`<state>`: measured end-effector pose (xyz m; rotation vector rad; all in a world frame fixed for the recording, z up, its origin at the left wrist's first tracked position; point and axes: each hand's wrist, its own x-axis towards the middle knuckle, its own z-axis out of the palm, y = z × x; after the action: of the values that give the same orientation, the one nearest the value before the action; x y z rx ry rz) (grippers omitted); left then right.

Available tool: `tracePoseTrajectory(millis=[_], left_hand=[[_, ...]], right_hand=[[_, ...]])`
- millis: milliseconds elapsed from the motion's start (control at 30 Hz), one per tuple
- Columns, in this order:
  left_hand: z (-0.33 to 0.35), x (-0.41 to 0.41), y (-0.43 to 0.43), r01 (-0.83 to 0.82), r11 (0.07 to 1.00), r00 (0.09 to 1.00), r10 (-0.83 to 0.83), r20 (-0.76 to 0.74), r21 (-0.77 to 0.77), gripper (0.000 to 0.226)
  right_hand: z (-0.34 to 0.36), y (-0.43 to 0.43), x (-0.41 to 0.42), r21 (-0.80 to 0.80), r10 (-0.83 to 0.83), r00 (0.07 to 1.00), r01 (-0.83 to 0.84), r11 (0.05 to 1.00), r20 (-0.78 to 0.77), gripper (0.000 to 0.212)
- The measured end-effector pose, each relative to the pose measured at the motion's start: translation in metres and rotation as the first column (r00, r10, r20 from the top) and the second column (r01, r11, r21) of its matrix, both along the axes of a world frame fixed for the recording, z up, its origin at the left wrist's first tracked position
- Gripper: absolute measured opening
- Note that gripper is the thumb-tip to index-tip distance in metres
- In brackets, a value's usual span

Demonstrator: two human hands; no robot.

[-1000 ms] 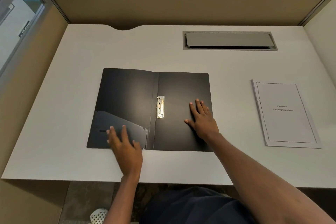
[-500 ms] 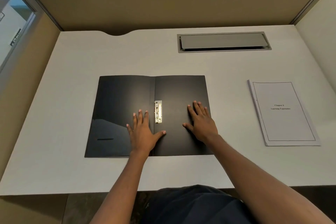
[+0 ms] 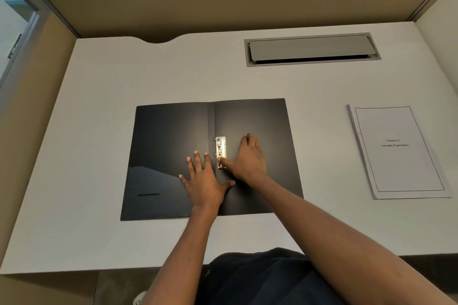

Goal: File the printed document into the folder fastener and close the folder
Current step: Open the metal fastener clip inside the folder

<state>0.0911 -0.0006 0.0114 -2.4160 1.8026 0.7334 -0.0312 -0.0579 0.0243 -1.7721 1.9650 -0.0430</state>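
My right hand [image 3: 249,161] lies on the folder [image 3: 173,146] just right of the metal fastener [image 3: 220,152], fingers loosely curled and gripping nothing, thumb tip touching the fastener's near end. My left hand [image 3: 204,184] lies flat and spread just left of the fastener, holding nothing. The folder lies open on the white desk [image 3: 99,82]. The printed document [image 3: 399,151] lies well right of the fastener, apart from the folder.

Black folder [image 3: 173,156] open flat, printed document [image 3: 399,153] right
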Motion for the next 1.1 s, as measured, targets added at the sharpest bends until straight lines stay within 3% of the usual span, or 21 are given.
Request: tracePoseTrajectory(millis=[367, 900, 1100], left_hand=[[-0.004, -0.001, -0.004, 0.003, 1.000, 1.000, -0.003, -0.004, 0.027, 0.120], [-0.003, -0.002, -0.001, 0.003, 1.000, 1.000, -0.003, 0.004, 0.016, 0.119], [-0.004, -0.002, -0.001, -0.004, 1.000, 1.000, 0.005, -0.015, 0.016, 0.122]], right_hand=[[-0.002, 0.004, 0.011, 0.023, 0.044, 0.984, -0.041, 0.999, -0.171, 0.129], [0.010, -0.001, 0.019, 0.025, 0.021, 0.983, -0.016, 1.000, -0.182, 0.122], [0.014, -0.006, 0.014, 0.072, 0.002, 0.997, 0.004, 0.997, -0.083, 0.118]])
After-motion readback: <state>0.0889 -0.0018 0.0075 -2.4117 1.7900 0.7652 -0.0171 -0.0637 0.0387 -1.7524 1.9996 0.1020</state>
